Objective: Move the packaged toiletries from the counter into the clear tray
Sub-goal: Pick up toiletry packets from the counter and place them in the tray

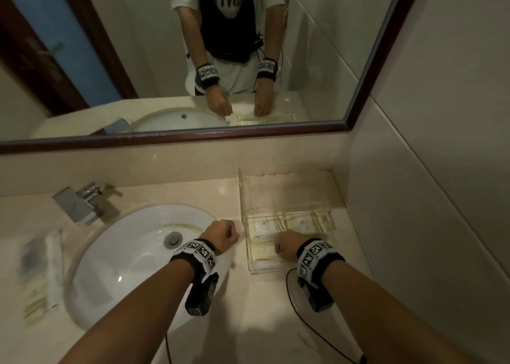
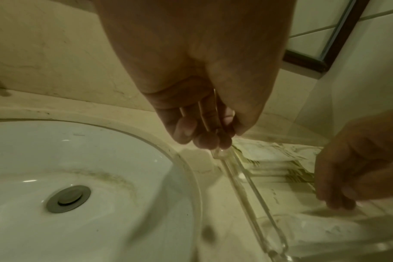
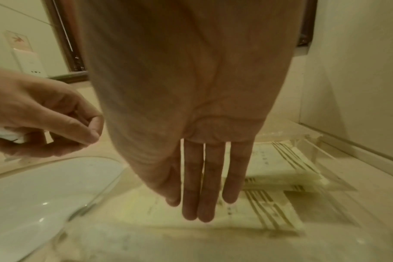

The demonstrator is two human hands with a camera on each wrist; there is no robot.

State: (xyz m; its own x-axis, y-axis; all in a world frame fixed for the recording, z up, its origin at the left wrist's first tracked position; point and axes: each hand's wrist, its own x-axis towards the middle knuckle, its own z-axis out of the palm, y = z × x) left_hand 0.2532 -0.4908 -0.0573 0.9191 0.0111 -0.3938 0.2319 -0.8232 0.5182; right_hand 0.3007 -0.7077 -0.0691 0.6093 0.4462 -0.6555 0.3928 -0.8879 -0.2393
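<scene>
The clear tray (image 1: 244, 198) stands on the counter to the right of the sink, with flat white striped packets (image 1: 262, 227) lying in its low front part. My right hand (image 1: 287, 249) reaches into the tray, and its straight fingers (image 3: 200, 203) lie over the nearest packet (image 3: 269, 209), holding nothing. A second stack of packets (image 3: 287, 168) lies behind it. My left hand (image 1: 223, 232) is at the tray's left wall, where curled fingers (image 2: 204, 138) pinch the clear wall edge (image 2: 254, 195). More packaged toiletries (image 1: 41, 275) lie blurred on the counter left of the sink.
The white sink (image 1: 143, 253) fills the middle of the counter, and a chrome faucet (image 1: 80, 203) stands behind it. A framed mirror (image 1: 358, 115) hangs above the backsplash. A tiled wall (image 1: 414, 225) closes in right behind the tray. A black cable (image 1: 292, 308) trails on the counter in front.
</scene>
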